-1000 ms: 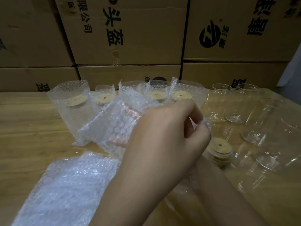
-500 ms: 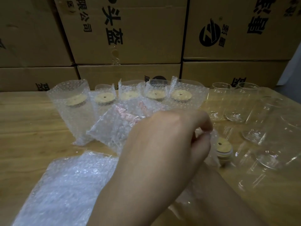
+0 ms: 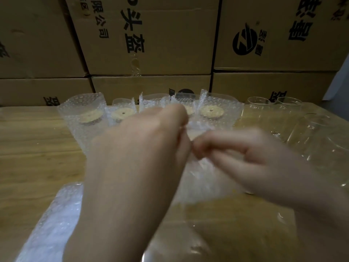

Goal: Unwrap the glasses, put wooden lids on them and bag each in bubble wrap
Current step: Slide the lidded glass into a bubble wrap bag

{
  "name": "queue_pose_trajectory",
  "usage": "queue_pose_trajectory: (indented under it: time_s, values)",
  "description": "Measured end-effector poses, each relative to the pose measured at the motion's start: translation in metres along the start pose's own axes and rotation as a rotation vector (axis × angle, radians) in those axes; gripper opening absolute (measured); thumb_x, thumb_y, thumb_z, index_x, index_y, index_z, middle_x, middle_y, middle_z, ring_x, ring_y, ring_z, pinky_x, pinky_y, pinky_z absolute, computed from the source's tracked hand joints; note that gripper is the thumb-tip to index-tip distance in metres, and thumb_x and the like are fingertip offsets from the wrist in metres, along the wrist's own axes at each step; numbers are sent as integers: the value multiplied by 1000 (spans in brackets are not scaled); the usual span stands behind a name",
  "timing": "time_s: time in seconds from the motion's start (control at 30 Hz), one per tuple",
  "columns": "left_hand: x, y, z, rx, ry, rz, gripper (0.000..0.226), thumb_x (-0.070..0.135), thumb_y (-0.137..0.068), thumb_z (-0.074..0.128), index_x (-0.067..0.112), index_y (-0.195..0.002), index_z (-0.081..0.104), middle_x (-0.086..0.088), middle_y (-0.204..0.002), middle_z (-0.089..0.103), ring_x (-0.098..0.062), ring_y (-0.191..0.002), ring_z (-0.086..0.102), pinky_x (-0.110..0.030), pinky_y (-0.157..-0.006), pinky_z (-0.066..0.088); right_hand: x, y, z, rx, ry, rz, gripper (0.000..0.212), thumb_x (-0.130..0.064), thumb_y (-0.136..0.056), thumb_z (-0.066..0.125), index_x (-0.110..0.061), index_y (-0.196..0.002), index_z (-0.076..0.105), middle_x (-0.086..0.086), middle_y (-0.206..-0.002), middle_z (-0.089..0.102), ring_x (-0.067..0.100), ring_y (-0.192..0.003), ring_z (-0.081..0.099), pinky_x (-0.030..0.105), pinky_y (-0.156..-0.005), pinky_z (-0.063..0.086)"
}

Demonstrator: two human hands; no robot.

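Note:
Both my hands are raised over the middle of the wooden table (image 3: 34, 148). My left hand (image 3: 143, 148) and my right hand (image 3: 243, 154) each pinch the top edge of one bubble wrap bag (image 3: 200, 167), which hangs blurred between and below them. Whether anything is inside it I cannot tell. Behind my hands stands a row of several bagged glasses (image 3: 83, 118) with round wooden lids (image 3: 211, 111). Bare glasses (image 3: 258, 110) stand at the right.
A stack of flat bubble wrap bags (image 3: 51, 224) lies at the near left. Stacked cardboard boxes (image 3: 151, 35) wall off the far side of the table. More clear glasses (image 3: 321, 133) crowd the right edge.
My right hand has come into view from under my left arm and now pinches the bag. The bag swung from the left of my left hand to between both hands, covering the stack of lids.

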State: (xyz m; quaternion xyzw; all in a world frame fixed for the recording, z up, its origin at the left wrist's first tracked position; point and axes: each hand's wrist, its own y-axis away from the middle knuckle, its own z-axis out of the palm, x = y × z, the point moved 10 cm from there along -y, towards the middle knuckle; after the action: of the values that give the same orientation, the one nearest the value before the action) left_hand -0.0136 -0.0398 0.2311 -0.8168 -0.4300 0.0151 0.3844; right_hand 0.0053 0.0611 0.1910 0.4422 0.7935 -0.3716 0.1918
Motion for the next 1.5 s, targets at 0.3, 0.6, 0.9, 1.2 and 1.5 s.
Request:
queue_pose_trajectory:
  time_s: [0.3, 0.6, 0.9, 1.2, 1.5]
  values:
    - [-48, -10, 10, -9, -154, -135, 16, 33, -89, 57, 30, -104, 62, 16, -63, 54, 1, -60, 46, -20, -47, 26, 85, -1, -39, 293, 161, 294, 19, -23, -95, 50, -36, -97, 64, -20, -101, 64, 2, -94, 60, 31, -81, 53]
    - [-74, -18, 25, -68, -71, -137, 20, 32, -91, 58, 29, -86, 39, 13, -69, 57, -11, -59, 61, -37, -55, 50, 113, -10, -1, 40, 310, 385, 39, -68, -67, 52, -40, -94, 48, -27, -111, 45, -3, -102, 48, 26, -83, 44]
    - [-69, -17, 37, -229, 57, -83, 27, 20, -89, 52, 43, -76, 56, 12, -81, 60, -2, -63, 61, -41, -66, 54, 123, -15, 17, 46, 347, 387, 58, -64, -66, 72, -39, -95, 29, -20, -108, 43, -1, -90, 48, 23, -69, 43]
    - [-73, -11, 42, -275, -157, -171, 55, 72, -70, 37, 32, -95, 64, 15, -96, 52, -3, -76, 58, -25, -60, 42, 137, -10, 16, 37, 325, 385, 63, -55, -66, 76, -47, -102, 26, -20, -117, 38, 7, -103, 50, 32, -82, 48]
    - [-84, -19, 63, -241, -115, -212, 33, 23, -85, 56, 21, -117, 61, 11, -106, 46, -5, -75, 54, -13, -56, 29, 126, 20, -79, 614, 173, 391, 68, -57, -54, 76, -47, -100, 28, -27, -111, 42, 9, -100, 58, 38, -83, 54]
